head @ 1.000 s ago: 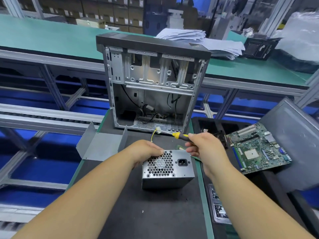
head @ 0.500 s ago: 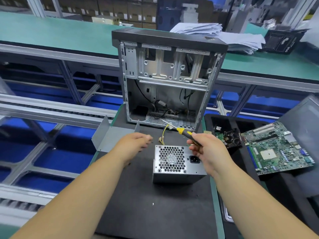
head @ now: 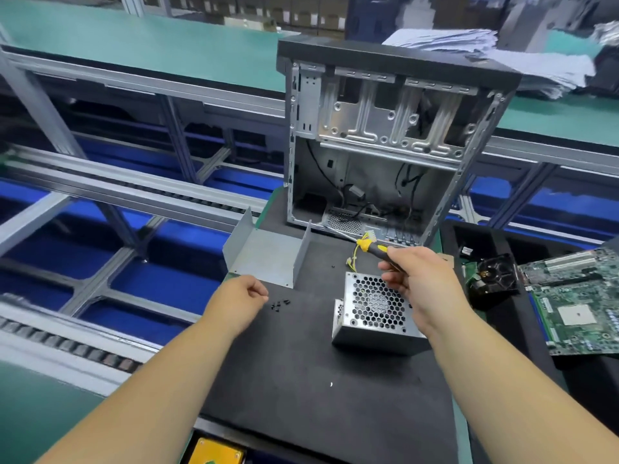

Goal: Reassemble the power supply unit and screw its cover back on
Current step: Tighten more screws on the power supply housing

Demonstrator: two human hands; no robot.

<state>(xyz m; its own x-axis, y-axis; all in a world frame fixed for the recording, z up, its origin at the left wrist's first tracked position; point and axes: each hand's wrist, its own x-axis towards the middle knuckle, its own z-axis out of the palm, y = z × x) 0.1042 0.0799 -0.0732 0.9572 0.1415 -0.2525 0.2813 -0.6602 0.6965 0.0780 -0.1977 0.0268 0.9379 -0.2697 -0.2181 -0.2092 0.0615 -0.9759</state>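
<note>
Several screws (head: 279,303) lie loose on the black worktop (head: 301,380), just right of your left hand (head: 242,298), whose fingers curl loosely on nothing. Your right hand (head: 418,279) grips a screwdriver (head: 371,246) above the power supply (head: 376,313), which sits mid-worktop. The bent cover (head: 268,256) rests to its far left, near the open case (head: 385,145).

One power supply unit (head: 376,309), one loose grey metal cover (head: 268,256), one screwdriver (head: 373,246), a small cluster of black screws (head: 279,303) too tiny to count, one open computer case (head: 385,142), one motherboard (head: 579,303), one black fan (head: 495,274), two hands
</note>
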